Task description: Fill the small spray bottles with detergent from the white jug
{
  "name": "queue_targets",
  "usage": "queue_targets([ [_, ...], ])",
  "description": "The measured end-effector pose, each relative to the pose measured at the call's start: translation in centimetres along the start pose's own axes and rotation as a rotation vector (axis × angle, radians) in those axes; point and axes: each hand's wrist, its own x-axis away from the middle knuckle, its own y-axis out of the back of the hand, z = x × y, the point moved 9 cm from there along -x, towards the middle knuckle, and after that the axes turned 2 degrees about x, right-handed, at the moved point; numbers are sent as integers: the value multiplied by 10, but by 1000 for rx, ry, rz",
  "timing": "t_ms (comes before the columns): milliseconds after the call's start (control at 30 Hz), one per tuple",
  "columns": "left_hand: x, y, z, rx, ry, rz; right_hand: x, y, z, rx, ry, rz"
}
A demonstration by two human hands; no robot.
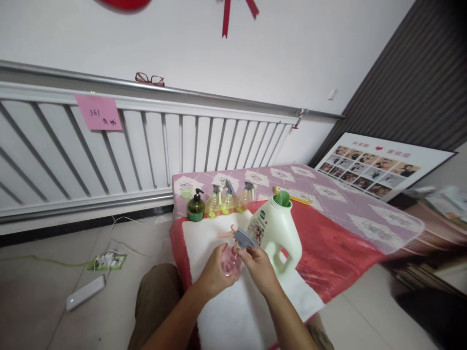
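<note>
My left hand (212, 273) is wrapped round the body of a small pink see-through spray bottle (231, 261). At the bottle's neck, the fingers of my right hand (260, 270) close on its grey and peach spray head (244, 239). Whether the head is screwed on tight I cannot tell. Just right of my hands stands a large pale green jug (282, 228) with a handle and a green cup-like piece (282, 198) in its mouth. Behind my hands are a dark green pump bottle (196, 208) and several yellowish spray bottles (228, 201) in a row.
A white cloth (233, 316) and a red sheet (328, 248) cover part of the low table with its patterned purple cover (343, 209). A yellow box (294, 195) lies behind the jug. A radiator (189, 141) runs along the wall; a power strip (105, 261) lies on the floor left.
</note>
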Motion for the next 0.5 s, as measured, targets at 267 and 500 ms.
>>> queue_targets([
  [267, 3, 2, 6, -57, 14, -47, -5, 12, 2, 80, 44, -45],
  [500, 5, 0, 1, -68, 16, -63, 0, 3, 16, 117, 120, -11],
])
